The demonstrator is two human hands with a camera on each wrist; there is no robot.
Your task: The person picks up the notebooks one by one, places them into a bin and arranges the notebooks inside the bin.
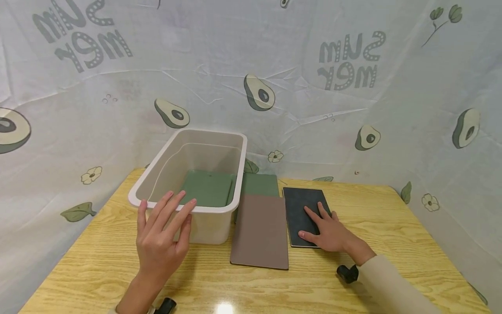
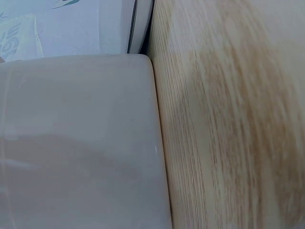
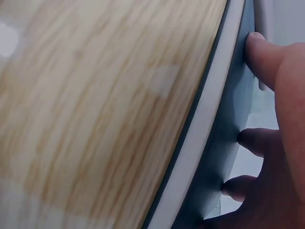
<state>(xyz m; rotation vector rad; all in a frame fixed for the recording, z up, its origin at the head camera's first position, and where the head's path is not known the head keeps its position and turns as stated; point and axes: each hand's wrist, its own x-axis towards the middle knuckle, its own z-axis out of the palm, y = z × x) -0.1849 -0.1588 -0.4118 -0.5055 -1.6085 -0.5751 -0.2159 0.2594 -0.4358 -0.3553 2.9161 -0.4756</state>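
Observation:
A dark blue notebook lies at the right, and my right hand rests on its cover with spread fingers. In the right wrist view its pale page edge shows, with fingertips on the dark cover. My left hand is raised at the near side of a beige plastic bin, its fingers extended, fingertips overlapping the rim. Inside the bin lies a green notebook. Between the bin and the dark notebook, a brown notebook partly covers another green one.
Everything stands on a wood-grain table. A pale cloth printed with avocados and lettering hangs behind and at both sides. The bin's tall wall fills the left of the left wrist view. Black devices sit at both wrists.

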